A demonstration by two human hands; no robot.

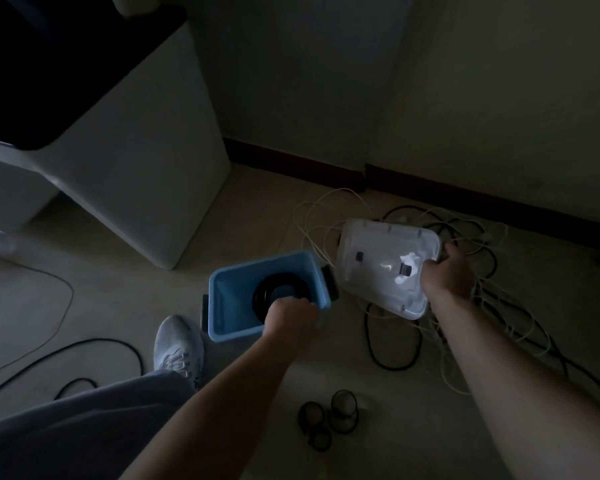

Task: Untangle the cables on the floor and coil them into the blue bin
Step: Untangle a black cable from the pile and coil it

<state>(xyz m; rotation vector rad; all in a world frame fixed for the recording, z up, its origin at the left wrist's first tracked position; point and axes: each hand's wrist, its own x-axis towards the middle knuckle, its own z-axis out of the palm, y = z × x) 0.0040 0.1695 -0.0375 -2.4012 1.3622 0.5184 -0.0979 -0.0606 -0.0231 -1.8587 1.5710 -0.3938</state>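
Left hand clenched over the near rim of the blue bin, above a black coil lying inside. Right hand grasping a clear lid, tilted just right of the bin. Tangled white and black cables right of the bin, partly under the lid. Grey shoe just left; small coils nearer.

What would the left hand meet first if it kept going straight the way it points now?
Probably the black coiled cable inside the blue plastic bin; the left hand is at the bin's near rim, pointing into it, though depth is unclear.
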